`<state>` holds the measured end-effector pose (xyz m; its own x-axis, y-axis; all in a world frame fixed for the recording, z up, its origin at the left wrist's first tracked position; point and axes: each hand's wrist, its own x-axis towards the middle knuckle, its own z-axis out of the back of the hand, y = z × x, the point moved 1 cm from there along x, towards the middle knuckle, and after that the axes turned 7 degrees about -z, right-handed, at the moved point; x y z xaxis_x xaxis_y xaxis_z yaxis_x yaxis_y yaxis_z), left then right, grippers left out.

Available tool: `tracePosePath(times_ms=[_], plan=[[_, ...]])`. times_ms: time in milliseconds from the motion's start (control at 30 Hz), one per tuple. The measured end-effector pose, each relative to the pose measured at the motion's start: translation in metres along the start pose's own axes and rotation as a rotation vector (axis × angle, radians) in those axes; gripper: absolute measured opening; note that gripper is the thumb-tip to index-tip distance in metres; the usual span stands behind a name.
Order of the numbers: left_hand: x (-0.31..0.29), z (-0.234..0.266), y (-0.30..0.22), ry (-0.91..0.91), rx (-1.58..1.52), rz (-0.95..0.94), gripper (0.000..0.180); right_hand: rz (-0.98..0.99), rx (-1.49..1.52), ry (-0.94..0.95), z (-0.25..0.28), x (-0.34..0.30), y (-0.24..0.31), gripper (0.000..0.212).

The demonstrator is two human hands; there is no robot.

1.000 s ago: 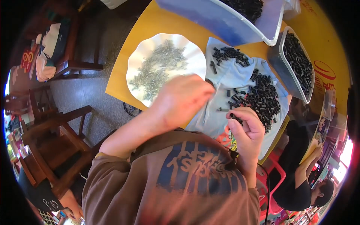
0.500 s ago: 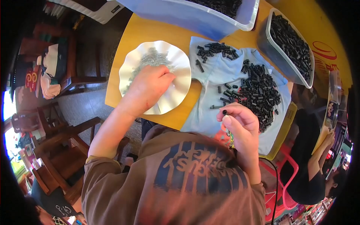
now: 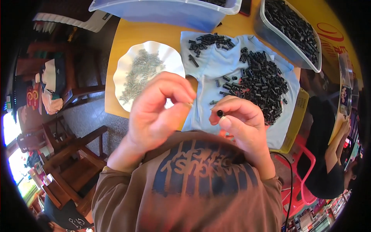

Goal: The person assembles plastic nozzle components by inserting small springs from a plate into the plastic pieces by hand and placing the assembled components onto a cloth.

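My left hand (image 3: 162, 112) is pinched around a tiny pale metal piece (image 3: 190, 103), seemingly one of the small springs; most of it is hidden by the fingertips. Behind this hand is a white wavy-rimmed plate (image 3: 174, 58) bearing a heap of small metal springs (image 3: 143, 71). My right hand (image 3: 243, 120) grips a short black plastic tube (image 3: 220, 113) between thumb and index finger, its round end showing. Just beyond it, a large pile of black plastic tubes (image 3: 262, 85) lies on a light blue cloth (image 3: 216, 65). The two hands are apart, facing each other over my lap.
At the far edge of the yellow table (image 3: 127, 33) stands a large blue-tinted bin (image 3: 162, 15). A clear tub (image 3: 286, 42) full of black parts is at far right. A yellow basket (image 3: 295, 123) and red chair (image 3: 307, 174) flank the right; another person (image 3: 320, 154) sits there.
My left hand has lifted from the springs on the plate and come right and nearer, toward my right hand. The right hand, still holding the black tube, has shifted slightly left.
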<state>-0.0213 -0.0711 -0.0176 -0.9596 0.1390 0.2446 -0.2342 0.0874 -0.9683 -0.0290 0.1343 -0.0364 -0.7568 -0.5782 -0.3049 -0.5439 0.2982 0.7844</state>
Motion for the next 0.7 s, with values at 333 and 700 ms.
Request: tracePosePath(times_ms=[333,700], plan=[[-0.007,-0.043,0.016,0.008,-0.386,0.064,0.011,0.115,0.133,0.069,0.001,-0.008,-0.008,0.018],[-0.010,-0.056,0.022,-0.014,-0.423,0.098,0.009,0.103,0.175,0.048,0.004,-0.012,-0.010,0.019]])
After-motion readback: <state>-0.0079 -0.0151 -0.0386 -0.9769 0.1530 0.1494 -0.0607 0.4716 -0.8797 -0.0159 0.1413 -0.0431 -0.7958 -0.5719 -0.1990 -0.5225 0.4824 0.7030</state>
